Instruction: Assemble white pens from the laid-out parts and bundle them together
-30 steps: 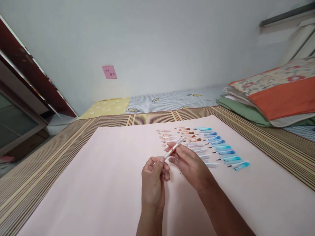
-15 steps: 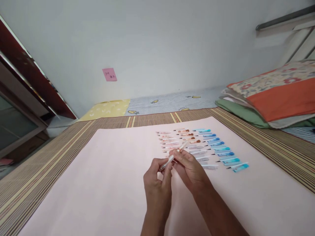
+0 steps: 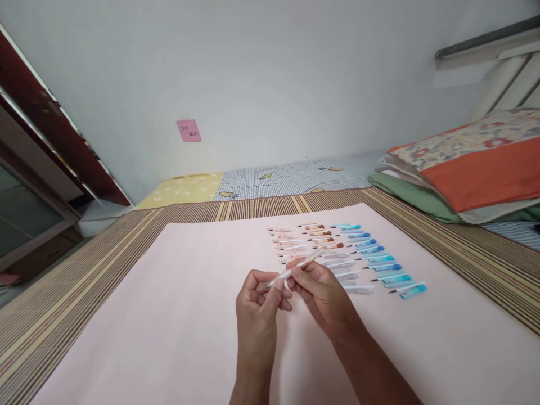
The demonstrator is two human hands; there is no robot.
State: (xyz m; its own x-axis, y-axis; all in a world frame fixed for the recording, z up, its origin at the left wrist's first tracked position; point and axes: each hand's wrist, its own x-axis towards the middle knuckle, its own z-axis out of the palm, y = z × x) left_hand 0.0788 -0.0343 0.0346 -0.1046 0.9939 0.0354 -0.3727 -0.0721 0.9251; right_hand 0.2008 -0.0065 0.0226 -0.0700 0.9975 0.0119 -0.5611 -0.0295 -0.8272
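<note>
A slim white pen (image 3: 286, 274) slants between my two hands, its tip down to the left. My left hand (image 3: 256, 312) pinches the tip end with thumb and forefinger. My right hand (image 3: 323, 295) is closed around the upper part, whose clear end with some orange-brown sticks out past the fingers. Just beyond my hands lie rows of pen parts: blue ones (image 3: 377, 258) on the right, brown-topped ones (image 3: 324, 233) in the middle, pink-patterned ones (image 3: 289, 239) on the left. Clear greyish ones (image 3: 348, 277) are partly hidden behind my right hand. Thin dark-tipped white sticks lie beside many of them.
A large pale pink sheet (image 3: 169, 315) covers the striped mat (image 3: 63, 298). Folded bedding (image 3: 476, 174) is stacked at the back right. Patterned cloth (image 3: 278, 179) runs along the wall, where a pink note (image 3: 188, 130) is stuck.
My left hand has shifted left and slightly down along with the pen's tip end. The pen now lies flatter. The laid-out rows look the same.
</note>
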